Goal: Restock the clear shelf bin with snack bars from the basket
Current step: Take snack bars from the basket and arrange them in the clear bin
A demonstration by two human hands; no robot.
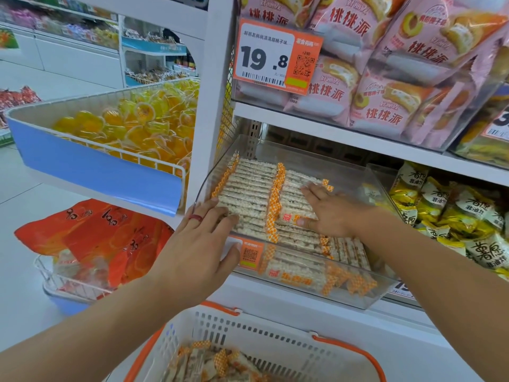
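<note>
Both hands spread flat on snack bars (248, 188) in the clear shelf bin (366, 297): left hand (201, 244) at front-left, right hand (327, 210) on right row. Press rows level, ends aligned. More bars wait in basket (275, 343) below.

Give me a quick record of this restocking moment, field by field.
setting: shop shelf
bin: clear shelf bin, neat rows of snack bars inside
left hand: left hand flat on the bars at the bin's front left, holding nothing
right hand: right hand pressing flat on the right row
basket: white basket with orange handles below, bars left inside
</note>
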